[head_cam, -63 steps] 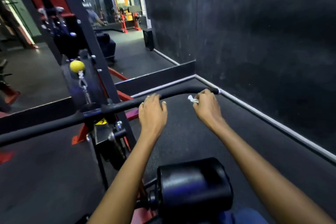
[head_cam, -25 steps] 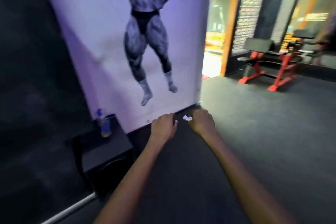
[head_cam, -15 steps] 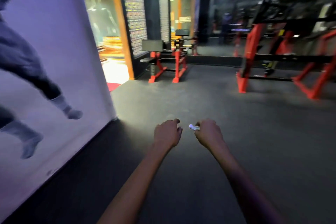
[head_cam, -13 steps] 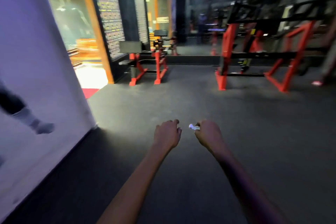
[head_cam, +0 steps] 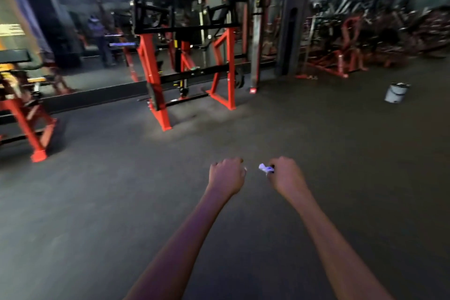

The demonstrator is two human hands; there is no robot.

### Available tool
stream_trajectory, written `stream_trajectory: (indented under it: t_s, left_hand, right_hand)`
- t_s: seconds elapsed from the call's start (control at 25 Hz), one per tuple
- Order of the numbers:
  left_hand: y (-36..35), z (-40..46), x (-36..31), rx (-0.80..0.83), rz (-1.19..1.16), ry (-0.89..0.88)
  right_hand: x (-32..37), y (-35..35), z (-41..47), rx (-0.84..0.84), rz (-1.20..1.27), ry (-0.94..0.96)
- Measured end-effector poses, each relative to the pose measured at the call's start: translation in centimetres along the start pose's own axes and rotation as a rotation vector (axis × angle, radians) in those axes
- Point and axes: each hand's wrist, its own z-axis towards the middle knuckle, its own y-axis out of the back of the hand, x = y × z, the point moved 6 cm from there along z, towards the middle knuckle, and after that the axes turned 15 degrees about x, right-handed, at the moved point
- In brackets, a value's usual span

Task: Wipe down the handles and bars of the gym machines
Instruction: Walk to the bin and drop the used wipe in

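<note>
A pale bucket (head_cam: 396, 93) stands alone on the dark floor (head_cam: 102, 202) at the far right, well apart from both hands. Its top is open, but what is inside cannot be made out.

Both arms reach forward over the floor, side by side and apart. The right hand (head_cam: 286, 174) is curled into a fist around a small white wipe (head_cam: 265, 168); a crumpled end of the wipe sticks out from the thumb side, pointing toward the left hand. The left hand (head_cam: 227, 174) is also curled closed. A tiny pale speck shows at its thumb side, too small to tell what it is, so whether this hand holds anything cannot be told. The wipe end sits in the gap between the two hands, near the left but not touching it.

Neither hand touches any machine. The nearest one ahead is a red rack (head_cam: 192, 66) with black crossbars, standing on the floor well beyond the hands, in front of a mirror wall (head_cam: 80, 31). A red bench frame (head_cam: 24, 114) stands at the far left. A tall grey column (head_cam: 288, 29) with red uprights rises right of the rack, and more red equipment, blurred, fills the far right behind the bucket. Ceiling lights reflect in the mirror.
</note>
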Motion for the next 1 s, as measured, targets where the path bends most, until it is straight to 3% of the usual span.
stream_trajectory:
  t_s: [0.56, 1.0]
  left_hand:
    - [4.2, 45.7, -21.4, 0.122, 0.067, -0.362]
    - [7.0, 80.8, -45.7, 0.171, 0.073, -0.65]
  right_hand:
    - [-26.6, 13.5, 35.8, -0.168, 0.051, -0.37]
    - [-50.8, 26.9, 61.6, -0.294, 0.138, -0.597]
